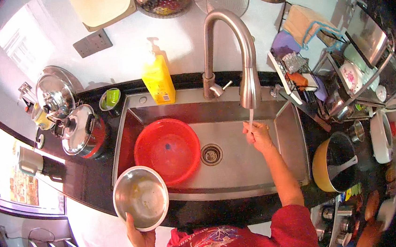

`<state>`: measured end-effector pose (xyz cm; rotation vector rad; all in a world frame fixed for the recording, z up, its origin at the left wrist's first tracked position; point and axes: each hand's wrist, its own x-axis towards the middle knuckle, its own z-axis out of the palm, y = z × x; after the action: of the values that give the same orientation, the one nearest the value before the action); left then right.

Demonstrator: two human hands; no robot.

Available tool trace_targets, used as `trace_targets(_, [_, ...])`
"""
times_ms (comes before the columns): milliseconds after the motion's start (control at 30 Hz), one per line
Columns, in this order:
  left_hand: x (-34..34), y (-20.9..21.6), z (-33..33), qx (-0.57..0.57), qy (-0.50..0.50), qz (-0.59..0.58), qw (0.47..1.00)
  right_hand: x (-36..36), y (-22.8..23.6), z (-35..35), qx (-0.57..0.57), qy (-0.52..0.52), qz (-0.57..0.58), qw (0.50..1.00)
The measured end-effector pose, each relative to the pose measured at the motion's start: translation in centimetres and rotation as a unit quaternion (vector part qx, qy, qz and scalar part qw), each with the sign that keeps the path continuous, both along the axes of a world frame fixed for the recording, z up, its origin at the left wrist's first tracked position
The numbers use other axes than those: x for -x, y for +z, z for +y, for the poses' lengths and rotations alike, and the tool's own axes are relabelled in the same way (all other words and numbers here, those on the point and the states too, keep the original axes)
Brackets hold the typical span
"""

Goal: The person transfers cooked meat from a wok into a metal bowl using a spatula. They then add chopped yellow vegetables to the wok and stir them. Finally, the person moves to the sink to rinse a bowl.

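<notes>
My left hand (140,237) grips the near rim of a round stainless steel bowl (142,199), thumb on the edge. The bowl is tipped so its inside shows, with small yellowish spots, and it is held at the sink's front left edge. Over the right half of the steel sink (239,167), my right hand (259,137) is raised just below the faucet's spout (249,88), fingers curled together. A thin pale streak, looking like water, runs from the spout to the fingers. Whatever they may hold cannot be made out. A red plastic basin (167,152) sits in the sink's left half.
Behind the sink stands a yellow pump bottle (159,80). Lidded steel pots (82,131) occupy the left counter, near a small dark cup (111,102). On the right are a yellow pot (330,166) with a utensil inside and a dish rack (361,81). The drain (211,154) is uncovered.
</notes>
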<state>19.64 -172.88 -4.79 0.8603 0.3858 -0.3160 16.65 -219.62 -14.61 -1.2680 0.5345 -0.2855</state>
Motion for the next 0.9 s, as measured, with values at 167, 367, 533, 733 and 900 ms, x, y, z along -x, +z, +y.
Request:
trace_targets(167, [0.4, -0.9, 1.3, 0.007, -0.012, -0.003, 1.0, 2.6, 1.6, 4.2, -0.125, -0.078, -0.096, 0.984])
trace_targets(367, [0.6, -0.8, 1.8, -0.008, 0.003, 0.022, 1.0, 3.2, 3.8, 2.9, 0.09, -0.007, 0.099, 0.991])
trace_targets(533, [0.8, -0.5, 1.5, -0.046, 0.045, 0.019, 0.998, 1.5, -1.4, 0.0, 0.183, -0.008, 0.037, 0.982])
trace_targets(733, [0.7, 0.0, 1.4, -0.027, 0.04, 0.009, 0.999, 1.4, 5.8, -0.5, 0.132, 0.006, 0.023, 0.991])
trace_targets(900, [0.6, 0.3, 0.6, 0.003, 0.012, -0.007, 1.0, -2.7, 6.4, -7.0, 0.238, 0.038, 0.052, 0.969])
